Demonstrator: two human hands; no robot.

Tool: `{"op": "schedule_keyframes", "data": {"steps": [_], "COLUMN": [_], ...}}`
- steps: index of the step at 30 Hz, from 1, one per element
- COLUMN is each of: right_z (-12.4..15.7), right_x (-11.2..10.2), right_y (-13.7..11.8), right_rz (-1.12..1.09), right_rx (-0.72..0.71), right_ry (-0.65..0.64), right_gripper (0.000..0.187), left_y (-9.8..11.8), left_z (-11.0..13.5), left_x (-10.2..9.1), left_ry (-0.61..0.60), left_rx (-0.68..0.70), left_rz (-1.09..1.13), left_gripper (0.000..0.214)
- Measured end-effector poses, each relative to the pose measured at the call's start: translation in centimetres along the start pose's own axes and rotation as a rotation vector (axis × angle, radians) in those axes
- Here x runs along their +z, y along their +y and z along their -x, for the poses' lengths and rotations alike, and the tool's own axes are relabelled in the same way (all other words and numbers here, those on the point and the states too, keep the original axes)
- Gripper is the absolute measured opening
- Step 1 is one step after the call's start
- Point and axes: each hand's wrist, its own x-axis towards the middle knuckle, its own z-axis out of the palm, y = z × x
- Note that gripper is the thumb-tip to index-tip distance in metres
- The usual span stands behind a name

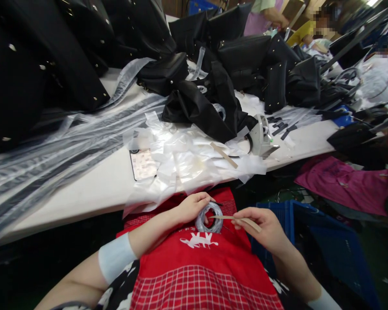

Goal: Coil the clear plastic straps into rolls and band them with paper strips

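My left hand [195,207] is closed on a coil [217,224] of strap wrapped in clear plastic, held over my red apron [194,258]. Between the thumb and fingers of my right hand [261,224] is a narrow tan strip [250,224]. One end of that strip reaches into the middle of the coil; the other sticks out past my fingers. A second tan strip [224,155] lies on the heap of thin white plastic sheets [194,159] at the table edge in front of me.
Black bags [242,51] crowd the back of the white table [93,193]. Long plastic-wrapped straps [84,133] run along its left. A phone [144,164] and a grey tape dispenser [262,137] lie nearby. Blue crates [326,232] stand at lower right; co-workers [268,15] are behind.
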Motion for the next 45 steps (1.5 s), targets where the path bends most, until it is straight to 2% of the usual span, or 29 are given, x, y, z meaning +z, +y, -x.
{"op": "schedule_keyframes", "data": {"steps": [4, 8, 10, 13, 19, 22, 24, 27, 30, 33, 37, 40, 42, 45], "right_z": [-0.6, -1.0, -1.1, -1.4, -2.8, -3.3, -3.4, -3.8, -4.3, -5.0, -5.7, -5.9, -5.7, -5.2], "right_x": [1.4, 2.4, 2.8, 3.5, 5.2, 5.4, 5.0, 4.0, 3.4, 3.3, 3.1, 3.2, 3.6, 4.5], "right_y": [-0.3, -1.3, -1.8, -1.8, 0.1, 0.6, 0.6, 0.4, 0.6, 1.3, 2.7, 3.2, 3.2, 2.8], "right_rz": [0.440, 0.623, 0.681, 0.752, 0.815, 0.761, 0.660, 0.410, 0.145, -0.073, -0.272, -0.444, -0.553, -0.649], "right_rx": [-0.389, -0.608, -0.647, -0.628, -0.609, -0.554, -0.464, -0.264, -0.099, -0.005, 0.122, 0.280, 0.320, 0.306], "right_ry": [0.211, 0.300, 0.309, 0.286, 0.239, 0.245, 0.237, 0.217, 0.179, 0.143, 0.128, 0.030, -0.035, 0.040], "right_gripper": [0.007, 0.013, 0.019, 0.024, 0.027, 0.027, 0.025, 0.022, 0.025, 0.031, 0.045, 0.062, 0.057, 0.043], "left_y": [-0.2, -0.1, 0.0, 0.1, 0.0, 0.3, 0.7, 1.6, 2.4, 2.7, 2.5, 2.4, 2.5, 2.7], "left_z": [0.0, 0.1, 0.2, 0.3, 0.3, 0.4, 0.6, 1.0, 1.2, 1.3, 1.5, 1.9, 2.2, 2.5], "left_x": [0.0, 0.0, 0.0, 0.1, 0.2, 0.2, 0.2, 0.4, 0.8, 1.4, 2.4, 2.9, 3.2, 3.5], "left_ry": [0.012, 0.087, 0.117, 0.132, 0.077, 0.065, 0.072, 0.060, -0.003, -0.021, 0.036, 0.048, 0.033, 0.040], "left_rx": [0.022, 0.153, 0.199, 0.214, 0.247, 0.276, 0.291, 0.294, 0.345, 0.397, 0.435, 0.486, 0.546, 0.625], "left_rz": [-0.058, -0.215, -0.262, -0.284, -0.296, -0.286, -0.322, -0.372, -0.405, -0.477, -0.511, -0.538, -0.550, -0.555], "left_gripper": [0.043, 0.036, 0.034, 0.034, 0.033, 0.029, 0.026, 0.024, 0.020, 0.014, 0.016, 0.014, 0.013, 0.012]}}
